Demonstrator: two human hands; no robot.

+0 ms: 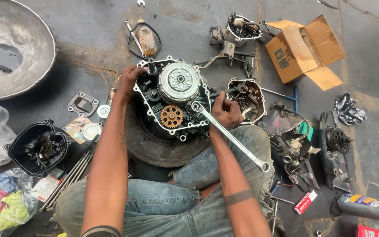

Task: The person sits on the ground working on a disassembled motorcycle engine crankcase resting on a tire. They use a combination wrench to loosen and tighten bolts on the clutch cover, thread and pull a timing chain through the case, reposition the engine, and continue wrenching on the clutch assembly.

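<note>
Right hand point(225, 110) grips the long silver ring spanner point(230, 135) at its head, by the open engine case point(172, 98).
Spanner's handle runs back towards his right knee; left hand point(130, 79) clasps the case's far-left rim.

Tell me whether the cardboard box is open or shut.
Open: the cardboard box lies on the floor with its flaps spread outward; its contents cannot be seen.

Cracked concrete floor point(88, 52); on it a tyre point(154, 149), cardboard box point(305, 50), metal basin point(27, 52), rods point(69, 175)
</note>
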